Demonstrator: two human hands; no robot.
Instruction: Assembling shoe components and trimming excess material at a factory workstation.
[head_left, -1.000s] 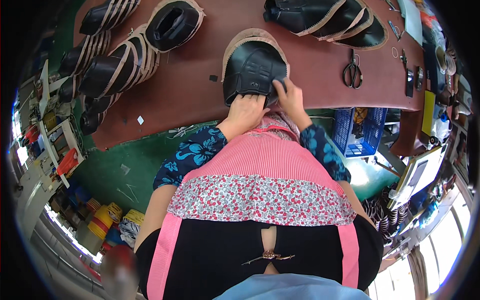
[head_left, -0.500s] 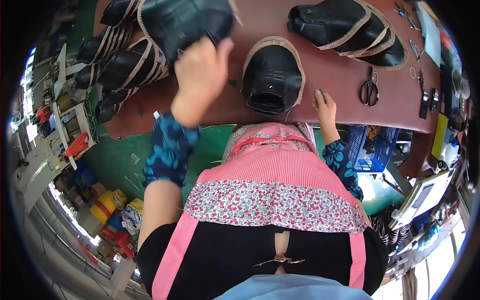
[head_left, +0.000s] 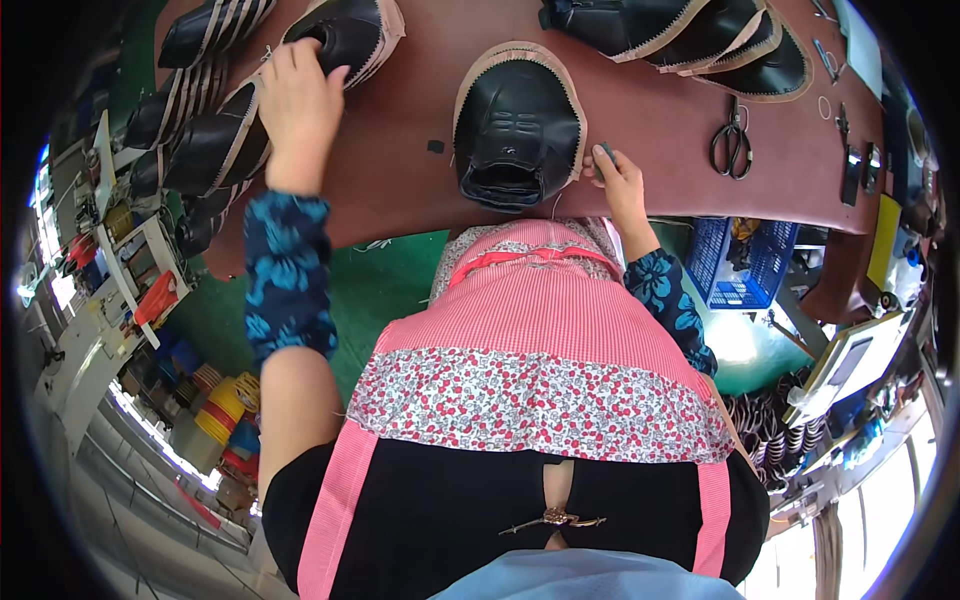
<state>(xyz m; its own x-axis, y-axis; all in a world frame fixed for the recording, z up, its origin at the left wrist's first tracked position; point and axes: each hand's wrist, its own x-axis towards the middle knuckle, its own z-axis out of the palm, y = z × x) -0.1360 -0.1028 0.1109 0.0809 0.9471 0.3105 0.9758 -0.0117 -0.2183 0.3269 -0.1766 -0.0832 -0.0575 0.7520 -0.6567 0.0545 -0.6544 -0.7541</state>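
Left hand at the far black upper, right hand pinching a small dark piece

Head view: a blue basket [head_left: 772,262] stands below the right part of the red-brown table [head_left: 390,185]; something yellow-brown shows inside it, too obscured by the basket's walls to identify. At the lower left, yellow tubs [head_left: 220,408] appear small and bent by the lens, and their contents cannot be made out.

The central upper [head_left: 517,115] lies on the table directly in front of the person, its opening toward the body. It is glossy black, with short raised bars across the middle and a tan, zigzag-edged border around its rounded far end. Its opening gapes, dark within.

The left hand [head_left: 300,110] is at another upper [head_left: 358,35], similarly black and tan, at the table's far left. Its fingers lie over the opening and its thumb stands apart; whether it grasps or has let go cannot be told. The right hand [head_left: 625,187] pinches a small dark piece [head_left: 600,160] just beside the central upper's right edge; contact with that edge is unclear, and the fingers partly cover the piece.

The left pile [head_left: 200,160] is partly hidden behind the left hand, and the right pile [head_left: 690,50] is cut off above. Black-handled scissors [head_left: 731,152] lie near the right hand.
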